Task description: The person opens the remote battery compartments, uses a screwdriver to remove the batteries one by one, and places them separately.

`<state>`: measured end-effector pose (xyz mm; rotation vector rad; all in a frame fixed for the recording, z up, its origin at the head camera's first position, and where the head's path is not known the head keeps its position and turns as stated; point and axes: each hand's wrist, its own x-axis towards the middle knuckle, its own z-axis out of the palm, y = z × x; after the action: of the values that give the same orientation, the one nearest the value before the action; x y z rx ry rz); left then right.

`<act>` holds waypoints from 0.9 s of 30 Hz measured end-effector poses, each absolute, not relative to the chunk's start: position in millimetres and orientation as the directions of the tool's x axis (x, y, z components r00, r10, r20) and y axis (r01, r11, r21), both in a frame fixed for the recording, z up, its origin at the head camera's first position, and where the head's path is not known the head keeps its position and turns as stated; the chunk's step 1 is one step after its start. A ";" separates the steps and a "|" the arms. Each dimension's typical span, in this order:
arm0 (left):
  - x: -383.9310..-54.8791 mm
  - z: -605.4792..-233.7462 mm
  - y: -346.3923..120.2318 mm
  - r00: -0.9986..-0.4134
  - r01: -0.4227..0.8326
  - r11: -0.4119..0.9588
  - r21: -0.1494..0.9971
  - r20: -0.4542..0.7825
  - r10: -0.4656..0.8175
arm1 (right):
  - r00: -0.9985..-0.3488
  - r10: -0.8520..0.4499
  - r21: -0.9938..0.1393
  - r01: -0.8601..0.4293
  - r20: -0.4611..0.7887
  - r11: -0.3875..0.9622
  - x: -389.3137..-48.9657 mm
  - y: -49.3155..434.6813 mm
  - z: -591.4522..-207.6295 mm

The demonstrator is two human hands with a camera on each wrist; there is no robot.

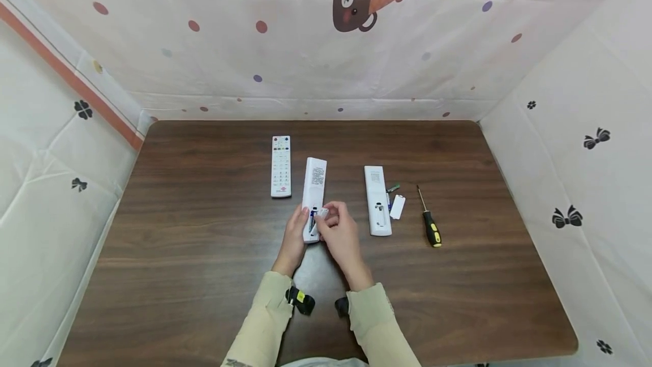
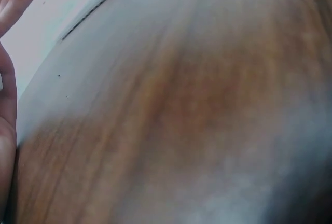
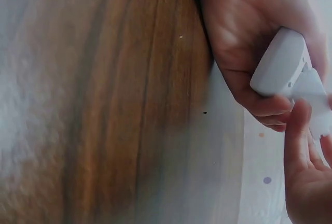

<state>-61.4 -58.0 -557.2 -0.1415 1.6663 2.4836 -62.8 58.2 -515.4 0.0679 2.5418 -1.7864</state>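
Observation:
My left hand (image 1: 292, 239) grips the lower end of a white remote control (image 1: 314, 177), which lies back side up with its printed label showing. Its battery compartment is uncovered, and a dark blue battery (image 1: 312, 218) shows inside. Between thumb and fingers, my right hand (image 1: 342, 237) pinches a small white battery cover (image 3: 313, 97) at the compartment. The right wrist view shows the cover tilted against the rounded end of the remote, with the left palm (image 3: 236, 32) wrapped round it. In the left wrist view only a few fingers (image 2: 6, 89) appear at the edge.
A second white remote (image 1: 377, 197) lies back up on the right, its compartment uncovered. Beside it are a loose battery cover (image 1: 397, 207) and a green battery (image 1: 393, 188). Farther right lies a black-and-yellow screwdriver (image 1: 431, 228). A third remote (image 1: 281, 166) lies buttons up at back left.

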 end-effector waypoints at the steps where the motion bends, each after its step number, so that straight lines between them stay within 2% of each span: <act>1: -62.3 -561.0 -58.1 -0.984 -0.177 -0.414 0.893 -0.160 0.078 | -0.998 0.030 -0.949 0.054 -0.047 0.309 -63.1 58.8 -514.9; 4: -63.8 -570.1 -58.5 -0.984 -0.175 -0.502 0.847 -0.144 0.102 | -0.998 0.069 -0.957 0.031 -0.012 0.289 -66.5 64.0 -512.8; 11: -64.3 -570.6 -59.6 -0.987 -0.148 -0.547 0.824 -0.085 0.139 | -0.993 0.102 -0.883 -0.005 0.060 0.469 -89.3 88.1 -515.8; 18: -65.7 -572.3 -57.1 -0.986 -0.138 -0.552 0.822 -0.065 0.151 | -0.990 0.034 -0.632 -0.061 0.136 0.773 -120.7 112.4 -515.6; 22: -66.3 -573.3 -56.9 -0.985 -0.142 -0.548 0.824 -0.066 0.156 | -0.990 -0.025 -0.506 -0.092 0.138 0.858 -133.7 118.4 -512.4; 27: -66.0 -573.9 -57.2 -0.984 -0.152 -0.532 0.833 -0.078 0.161 | -0.995 -0.078 -0.405 -0.099 0.069 0.909 -144.3 118.3 -515.2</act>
<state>-66.0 -57.2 -573.9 0.0128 1.4145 2.6030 -144.3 118.3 -515.2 -0.1445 3.1192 -0.6662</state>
